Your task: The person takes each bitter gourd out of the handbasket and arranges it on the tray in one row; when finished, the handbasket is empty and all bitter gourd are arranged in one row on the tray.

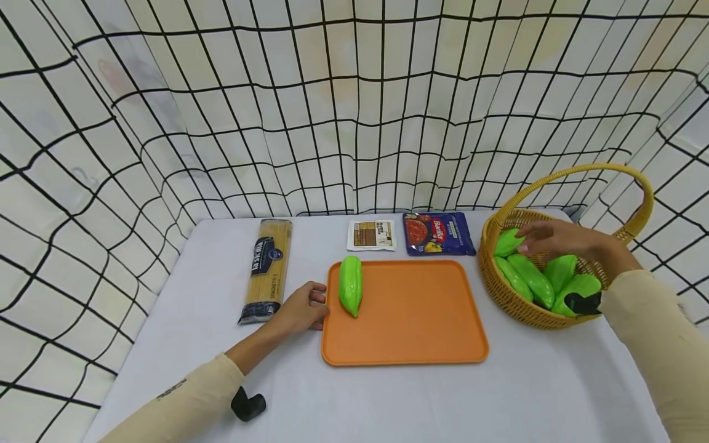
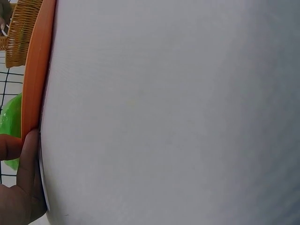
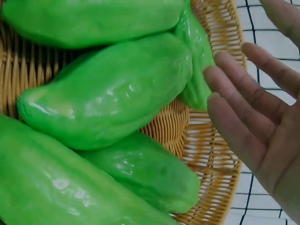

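My left hand (image 1: 302, 307) grips the left rim of an orange tray (image 1: 410, 320); in the left wrist view, a thumb (image 2: 9, 147) lies at the rim's upper side. One glossy green, long, ribbed fruit or vegetable (image 1: 350, 286), its exact kind unclear, lies at the tray's left, pointed end toward me. My right hand (image 1: 565, 241) is over a wicker basket (image 1: 501, 295) that holds several more green pieces. In the right wrist view, its fingers are spread and relaxed beside a green piece (image 3: 197, 61), with nothing in the palm.
A spaghetti pack (image 1: 268, 271) lies left of the tray. Behind the tray are a small white-and-brown packet (image 1: 372, 235) and a blue Barilla pouch (image 1: 439, 234). The basket's tall handle (image 1: 587, 167) arches over it. A black grid-patterned curtain (image 1: 376, 123) encloses the table.
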A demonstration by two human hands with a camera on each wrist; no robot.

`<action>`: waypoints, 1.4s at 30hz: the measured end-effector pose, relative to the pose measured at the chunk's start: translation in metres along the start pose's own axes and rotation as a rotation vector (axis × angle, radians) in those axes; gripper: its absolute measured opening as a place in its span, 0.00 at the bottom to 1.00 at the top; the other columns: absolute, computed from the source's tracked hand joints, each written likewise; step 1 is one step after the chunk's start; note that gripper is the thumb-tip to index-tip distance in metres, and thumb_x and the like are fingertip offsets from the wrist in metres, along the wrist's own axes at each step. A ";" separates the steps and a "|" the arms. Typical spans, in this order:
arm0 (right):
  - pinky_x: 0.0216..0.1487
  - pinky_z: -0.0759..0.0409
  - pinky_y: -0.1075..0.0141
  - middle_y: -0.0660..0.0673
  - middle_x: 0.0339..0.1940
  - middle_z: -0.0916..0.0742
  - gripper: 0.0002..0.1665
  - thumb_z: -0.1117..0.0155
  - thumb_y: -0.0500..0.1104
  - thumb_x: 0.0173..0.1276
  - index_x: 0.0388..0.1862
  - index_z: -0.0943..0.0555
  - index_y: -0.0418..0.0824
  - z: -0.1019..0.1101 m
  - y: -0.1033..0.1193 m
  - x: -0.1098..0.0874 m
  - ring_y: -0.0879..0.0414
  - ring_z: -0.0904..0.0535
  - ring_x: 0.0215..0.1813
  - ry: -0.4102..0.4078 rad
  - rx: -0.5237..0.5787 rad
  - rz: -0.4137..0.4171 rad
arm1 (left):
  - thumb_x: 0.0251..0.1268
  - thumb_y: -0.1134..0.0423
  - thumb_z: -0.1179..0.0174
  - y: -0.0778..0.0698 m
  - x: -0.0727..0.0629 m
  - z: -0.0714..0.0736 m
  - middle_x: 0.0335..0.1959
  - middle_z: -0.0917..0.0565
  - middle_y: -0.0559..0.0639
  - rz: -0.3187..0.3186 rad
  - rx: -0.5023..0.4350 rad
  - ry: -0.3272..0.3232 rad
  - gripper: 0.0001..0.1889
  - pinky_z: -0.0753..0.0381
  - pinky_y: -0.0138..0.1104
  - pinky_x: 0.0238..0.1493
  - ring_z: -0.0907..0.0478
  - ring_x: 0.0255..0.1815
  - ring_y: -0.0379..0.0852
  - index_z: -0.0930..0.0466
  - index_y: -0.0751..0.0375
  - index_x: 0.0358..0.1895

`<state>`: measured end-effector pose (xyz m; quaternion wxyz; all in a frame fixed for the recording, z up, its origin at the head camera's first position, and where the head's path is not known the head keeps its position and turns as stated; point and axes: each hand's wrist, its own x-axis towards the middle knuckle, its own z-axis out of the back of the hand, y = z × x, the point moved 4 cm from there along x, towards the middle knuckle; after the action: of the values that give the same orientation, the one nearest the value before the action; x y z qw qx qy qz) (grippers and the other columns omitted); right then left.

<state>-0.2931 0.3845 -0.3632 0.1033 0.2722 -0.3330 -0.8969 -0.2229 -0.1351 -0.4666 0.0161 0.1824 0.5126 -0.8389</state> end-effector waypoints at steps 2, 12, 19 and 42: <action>0.62 0.17 0.47 0.33 0.69 0.27 0.37 0.40 0.54 0.74 0.73 0.36 0.37 0.000 -0.006 0.004 0.43 0.24 0.65 0.005 -0.003 -0.017 | 0.66 0.68 0.41 0.000 0.000 0.000 0.53 0.26 0.58 0.003 -0.001 0.001 0.27 0.10 0.35 0.36 0.20 0.43 0.47 0.33 0.64 0.68; 0.59 0.16 0.46 0.25 0.69 0.28 0.41 0.38 0.55 0.73 0.73 0.36 0.31 -0.002 -0.023 0.021 0.35 0.25 0.66 0.038 -0.062 -0.062 | 0.66 0.68 0.41 0.001 0.000 -0.001 0.53 0.25 0.58 0.010 -0.004 -0.005 0.27 0.10 0.35 0.36 0.20 0.43 0.47 0.33 0.64 0.68; 0.60 0.16 0.48 0.24 0.68 0.27 0.46 0.35 0.56 0.70 0.74 0.38 0.26 -0.007 -0.026 0.022 0.34 0.25 0.66 0.120 -0.094 -0.086 | 0.65 0.68 0.40 0.002 0.001 -0.001 0.52 0.25 0.58 0.013 -0.003 0.001 0.28 0.10 0.35 0.36 0.20 0.43 0.47 0.33 0.64 0.68; 0.55 0.13 0.52 0.18 0.70 0.33 0.49 0.35 0.56 0.71 0.74 0.41 0.24 -0.008 -0.029 0.019 0.29 0.26 0.65 0.089 -0.116 -0.082 | 0.65 0.68 0.40 0.002 0.000 -0.001 0.52 0.25 0.57 0.017 0.001 -0.001 0.27 0.10 0.36 0.36 0.20 0.45 0.47 0.32 0.63 0.68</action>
<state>-0.3044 0.3946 -0.3950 0.0969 0.3189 -0.2643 -0.9050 -0.2226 -0.1357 -0.4691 0.0236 0.1863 0.5106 -0.8390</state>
